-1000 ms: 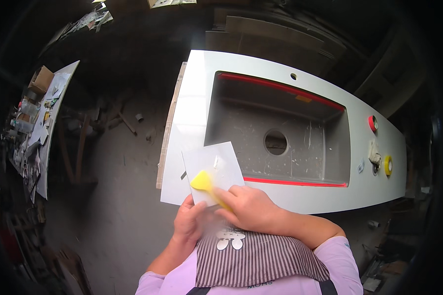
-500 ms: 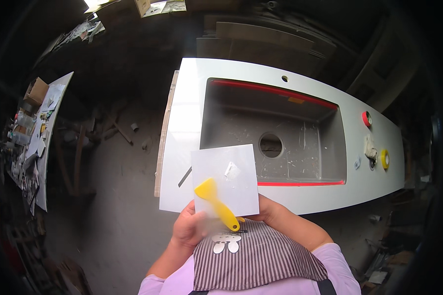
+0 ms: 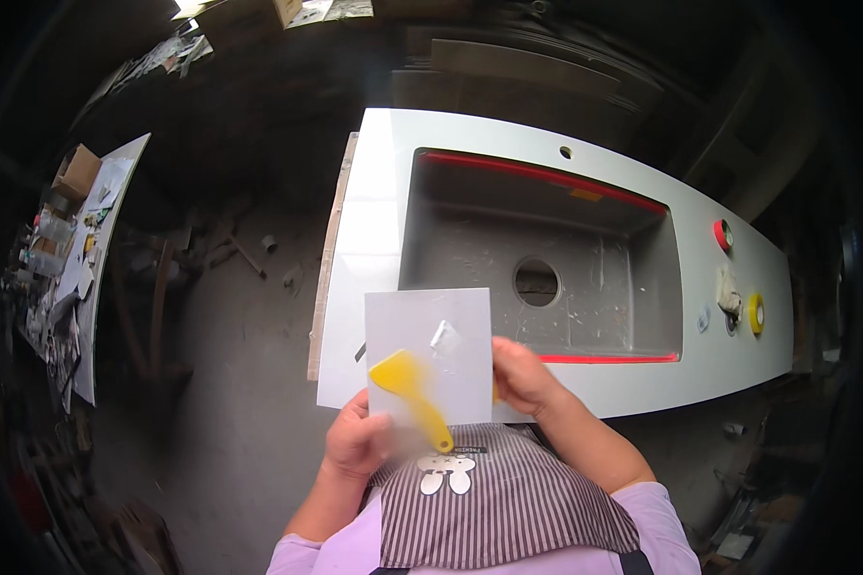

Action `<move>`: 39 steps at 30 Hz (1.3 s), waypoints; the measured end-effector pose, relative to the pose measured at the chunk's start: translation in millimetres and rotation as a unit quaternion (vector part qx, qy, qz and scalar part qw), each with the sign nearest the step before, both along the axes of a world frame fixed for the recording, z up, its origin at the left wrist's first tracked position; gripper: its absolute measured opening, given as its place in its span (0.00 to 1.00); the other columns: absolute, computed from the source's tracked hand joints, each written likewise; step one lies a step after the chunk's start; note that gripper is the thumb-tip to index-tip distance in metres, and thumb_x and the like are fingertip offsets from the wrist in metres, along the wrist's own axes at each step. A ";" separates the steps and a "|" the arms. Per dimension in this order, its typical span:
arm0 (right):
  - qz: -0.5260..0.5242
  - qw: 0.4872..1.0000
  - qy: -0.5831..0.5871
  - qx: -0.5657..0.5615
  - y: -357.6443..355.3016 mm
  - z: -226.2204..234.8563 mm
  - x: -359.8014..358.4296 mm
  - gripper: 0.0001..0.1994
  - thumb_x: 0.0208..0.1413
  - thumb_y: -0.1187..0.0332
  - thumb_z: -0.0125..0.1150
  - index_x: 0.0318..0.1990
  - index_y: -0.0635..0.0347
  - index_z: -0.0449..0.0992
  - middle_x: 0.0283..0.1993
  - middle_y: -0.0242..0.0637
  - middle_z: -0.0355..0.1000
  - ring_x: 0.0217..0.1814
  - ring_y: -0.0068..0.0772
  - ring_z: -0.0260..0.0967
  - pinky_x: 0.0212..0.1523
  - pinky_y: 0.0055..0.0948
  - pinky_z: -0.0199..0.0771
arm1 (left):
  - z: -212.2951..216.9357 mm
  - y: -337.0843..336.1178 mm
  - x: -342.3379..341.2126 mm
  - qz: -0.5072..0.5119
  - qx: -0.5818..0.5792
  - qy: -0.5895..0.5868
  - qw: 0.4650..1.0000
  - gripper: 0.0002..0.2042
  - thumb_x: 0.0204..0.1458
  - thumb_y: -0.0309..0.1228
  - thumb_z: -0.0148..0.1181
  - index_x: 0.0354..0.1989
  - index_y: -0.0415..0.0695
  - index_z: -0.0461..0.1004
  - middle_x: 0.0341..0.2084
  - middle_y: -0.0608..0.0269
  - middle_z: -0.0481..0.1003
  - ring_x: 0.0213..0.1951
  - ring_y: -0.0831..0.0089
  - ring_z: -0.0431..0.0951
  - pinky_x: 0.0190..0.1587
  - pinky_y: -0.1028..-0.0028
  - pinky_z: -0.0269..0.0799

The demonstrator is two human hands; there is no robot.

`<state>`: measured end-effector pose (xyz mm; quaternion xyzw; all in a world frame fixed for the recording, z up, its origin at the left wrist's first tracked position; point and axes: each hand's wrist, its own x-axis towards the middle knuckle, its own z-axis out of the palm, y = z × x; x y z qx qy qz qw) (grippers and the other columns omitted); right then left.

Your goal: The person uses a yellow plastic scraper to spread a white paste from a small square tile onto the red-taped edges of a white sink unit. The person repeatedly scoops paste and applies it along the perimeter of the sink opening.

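Observation:
My left hand (image 3: pixel 357 439) grips the lower left corner of a square white board (image 3: pixel 427 316), thumb on top. A yellow plastic scraper (image 3: pixel 414 395) lies slanted over the board, its hanging-hole end past the near edge; the handle is partly blurred. Near the board's upper right sits a small dab of glossy white paste (image 3: pixel 444 335). My right hand (image 3: pixel 525 377) is closed beside the board's right edge. A sliver of yellow shows between that hand and the board; the rest of it is hidden. The board is held above the near edge of a white countertop (image 3: pixel 366 206).
The countertop has a grey sink (image 3: pixel 594 287) edged with red tape (image 3: pixel 547 177). On its right lie a red tape roll (image 3: pixel 723 235), a yellow tape roll (image 3: pixel 757 313) and a crumpled pale cloth (image 3: pixel 729 290). A cluttered side table (image 3: pixel 105 249) stands far left.
My right hand has come out from under the board's near right corner to beside its right edge. The board and scraper have shifted slightly left and nearer to me.

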<state>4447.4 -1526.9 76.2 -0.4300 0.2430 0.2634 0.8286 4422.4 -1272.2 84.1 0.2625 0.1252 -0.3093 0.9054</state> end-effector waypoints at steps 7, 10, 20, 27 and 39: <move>0.058 0.883 -0.312 -0.345 -33.0 67.3 23.8 0.09 0.63 0.72 0.53 0.48 0.62 0.74 0.26 0.29 0.69 0.24 0.19 0.64 0.24 0.21 0.64 | -12.2 19.2 13.1 0.057 -0.018 -0.042 0.997 0.23 0.48 0.25 0.59 0.54 0.30 0.68 0.47 0.52 0.75 0.49 0.63 0.76 0.57 0.65 0.69; 0.168 0.717 -0.450 -0.505 -17.8 98.8 33.0 0.09 0.58 0.74 0.57 0.45 0.61 0.77 0.29 0.35 0.71 0.28 0.32 0.70 0.30 0.30 0.71 | -9.9 18.9 18.4 0.061 -0.012 -0.045 0.997 0.23 0.48 0.25 0.59 0.54 0.30 0.68 0.47 0.52 0.75 0.50 0.63 0.76 0.57 0.64 0.69; 0.297 0.585 -0.459 -0.600 -0.4 127.5 55.6 0.10 0.51 0.76 0.61 0.42 0.58 0.80 0.26 0.37 0.70 0.26 0.36 0.70 0.27 0.33 0.71 | -17.8 14.1 34.0 0.051 0.001 -0.041 0.998 0.19 0.48 0.23 0.60 0.50 0.32 0.71 0.44 0.54 0.76 0.46 0.66 0.77 0.54 0.67 0.70; 0.325 0.571 -0.454 -0.601 4.6 126.1 74.0 0.10 0.51 0.75 0.61 0.41 0.58 0.80 0.27 0.37 0.70 0.26 0.37 0.71 0.28 0.33 0.72 | -25.0 15.7 42.7 0.051 0.035 -0.028 0.998 0.19 0.46 0.23 0.60 0.48 0.32 0.72 0.42 0.56 0.76 0.44 0.70 0.76 0.51 0.70 0.71; 0.347 0.597 -0.421 -0.588 -18.8 116.2 104.3 0.10 0.51 0.76 0.58 0.40 0.60 0.81 0.30 0.39 0.73 0.29 0.35 0.72 0.30 0.31 0.73 | -27.1 15.3 63.4 0.041 0.102 -0.040 0.993 0.18 0.47 0.24 0.60 0.48 0.31 0.71 0.41 0.55 0.77 0.42 0.68 0.77 0.49 0.69 0.72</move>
